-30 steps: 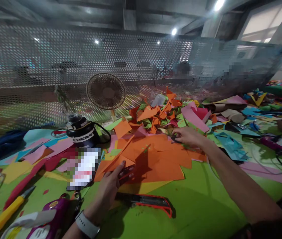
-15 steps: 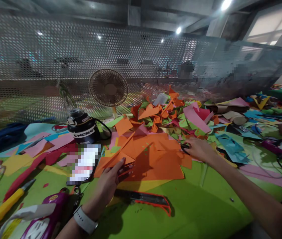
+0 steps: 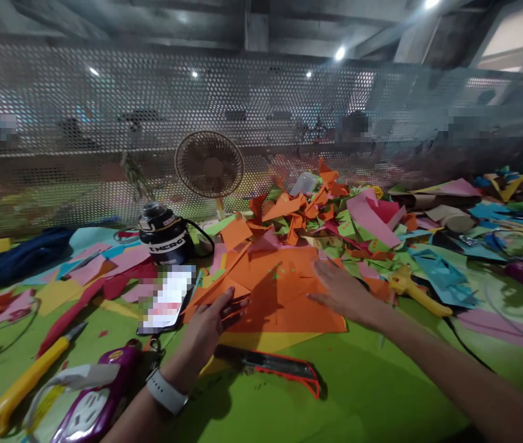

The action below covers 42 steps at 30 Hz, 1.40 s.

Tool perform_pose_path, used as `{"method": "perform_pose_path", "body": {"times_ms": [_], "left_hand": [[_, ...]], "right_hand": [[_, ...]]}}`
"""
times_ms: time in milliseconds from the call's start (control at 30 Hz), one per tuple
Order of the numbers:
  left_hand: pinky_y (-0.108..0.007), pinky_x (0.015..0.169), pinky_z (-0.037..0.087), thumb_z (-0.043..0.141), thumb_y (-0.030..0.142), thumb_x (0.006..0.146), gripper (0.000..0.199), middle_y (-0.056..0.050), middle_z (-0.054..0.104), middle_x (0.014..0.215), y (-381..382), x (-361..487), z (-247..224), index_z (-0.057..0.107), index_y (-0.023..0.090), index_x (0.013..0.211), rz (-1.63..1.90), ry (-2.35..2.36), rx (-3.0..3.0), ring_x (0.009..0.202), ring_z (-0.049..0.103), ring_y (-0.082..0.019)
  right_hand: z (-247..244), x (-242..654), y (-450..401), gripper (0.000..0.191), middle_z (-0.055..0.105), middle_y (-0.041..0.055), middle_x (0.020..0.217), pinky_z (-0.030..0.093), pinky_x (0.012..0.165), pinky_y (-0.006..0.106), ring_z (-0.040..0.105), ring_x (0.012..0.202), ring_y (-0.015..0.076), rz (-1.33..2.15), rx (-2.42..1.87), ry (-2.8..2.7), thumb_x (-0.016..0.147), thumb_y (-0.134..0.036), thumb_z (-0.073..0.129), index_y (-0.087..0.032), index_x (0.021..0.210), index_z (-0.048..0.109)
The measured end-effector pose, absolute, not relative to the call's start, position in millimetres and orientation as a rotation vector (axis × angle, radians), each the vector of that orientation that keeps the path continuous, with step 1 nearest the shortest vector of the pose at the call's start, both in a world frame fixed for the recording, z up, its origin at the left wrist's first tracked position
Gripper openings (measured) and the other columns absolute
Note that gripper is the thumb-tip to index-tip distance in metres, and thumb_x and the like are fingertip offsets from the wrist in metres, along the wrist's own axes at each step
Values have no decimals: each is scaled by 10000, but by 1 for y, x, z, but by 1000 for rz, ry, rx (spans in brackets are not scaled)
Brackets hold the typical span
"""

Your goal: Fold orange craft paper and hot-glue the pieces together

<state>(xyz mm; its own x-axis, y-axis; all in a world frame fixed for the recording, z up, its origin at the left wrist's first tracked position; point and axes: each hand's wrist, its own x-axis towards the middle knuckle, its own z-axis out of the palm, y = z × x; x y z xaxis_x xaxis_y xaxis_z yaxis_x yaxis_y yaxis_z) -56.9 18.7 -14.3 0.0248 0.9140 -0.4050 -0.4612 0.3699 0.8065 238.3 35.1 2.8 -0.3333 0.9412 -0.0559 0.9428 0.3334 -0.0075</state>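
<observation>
Large sheets of orange paper (image 3: 296,307) lie stacked on the green table in front of me. My left hand (image 3: 213,320) rests at their left edge, fingers apart, beside a smaller folded orange piece (image 3: 224,288). My right hand (image 3: 342,289) is over the right side of the stack, its fingers spread and nothing visible in them. Just behind that hand a black loop, like a scissors handle (image 3: 362,282), is partly hidden. A box cutter (image 3: 271,362) with a black and orange body lies below the stack, near my left wrist.
Orange paper cutouts (image 3: 298,209) are heaped at the back. To the left stand a black bottle (image 3: 164,234) and a phone (image 3: 169,301). A yellow-handled cutter (image 3: 31,381) and a purple glue gun (image 3: 104,394) lie front left. A yellow tool (image 3: 421,295) lies right; a fan (image 3: 210,165) stands behind.
My right hand has let go of the black-handled scissors and moved left over the orange sheets, fingers spreading. My left hand stays almost in place. The view has shifted slightly.
</observation>
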Motion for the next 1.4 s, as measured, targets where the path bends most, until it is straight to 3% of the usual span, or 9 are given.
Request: {"method": "perform_pose_path", "body": {"times_ms": [133,300,467,567,700,867,967,1067,1400], "left_hand": [[-249,648,584,579,171,884,159,-126,762,815,17,-58,-10,648,105,757,1122,1101,558,738,730,-185],[-236,613,573,656,226,837,139,-130,764,827,13,-62,-3,667,110,761,1015,1092,623,718,722,-180],[-225,583,559,684,277,807,209,-123,755,725,3,-60,0,688,93,708,758,1052,671,557,666,-138],[-200,556,535,663,268,811,231,-117,740,665,0,-58,-1,699,74,691,629,1045,676,538,649,-125],[-164,510,474,643,296,807,250,-106,732,687,3,-60,-2,697,77,698,516,1073,712,565,644,-105],[-240,405,366,397,613,866,526,-48,644,515,2,-73,12,529,181,596,379,1458,1275,413,573,-156],[-262,509,400,478,469,885,350,-26,639,603,-4,-74,20,557,191,687,585,1901,2029,563,616,-184],[-312,684,484,476,274,910,188,-77,703,903,-8,-66,12,624,173,854,514,1632,2515,809,654,-218],[-402,882,534,476,46,856,291,-164,660,1186,-14,-53,-25,598,100,1115,180,1406,2748,1049,633,-258]], "right_hand": [[-33,250,35,794,365,156,1495,215,1139,513,281,1401,318,-92,1676,2637,888,-678,301,-123,1452,367],[-31,258,37,673,497,182,1400,332,1074,535,423,1316,339,96,1733,2800,918,-594,358,-135,1402,447],[-17,215,25,475,684,120,1089,529,758,330,664,891,211,77,1521,3215,976,-353,406,-181,1419,395],[-15,187,18,366,701,50,851,458,576,245,626,657,148,147,1213,3382,971,-254,445,-193,1327,503],[-17,167,17,248,640,39,714,367,536,249,550,626,140,459,960,3509,955,-147,440,-168,1016,679],[-29,167,20,219,633,48,758,357,561,257,534,686,148,457,942,3477,943,-146,472,-171,925,688],[-36,170,21,197,630,60,807,353,563,255,532,720,153,345,972,3414,924,-134,504,-181,914,695],[-35,172,21,160,630,66,860,367,578,248,545,773,164,188,1065,3356,898,-158,563,-208,919,713],[-37,170,24,217,636,47,944,484,725,264,624,835,150,-709,1495,3164,946,-270,511,-214,943,721]]}}
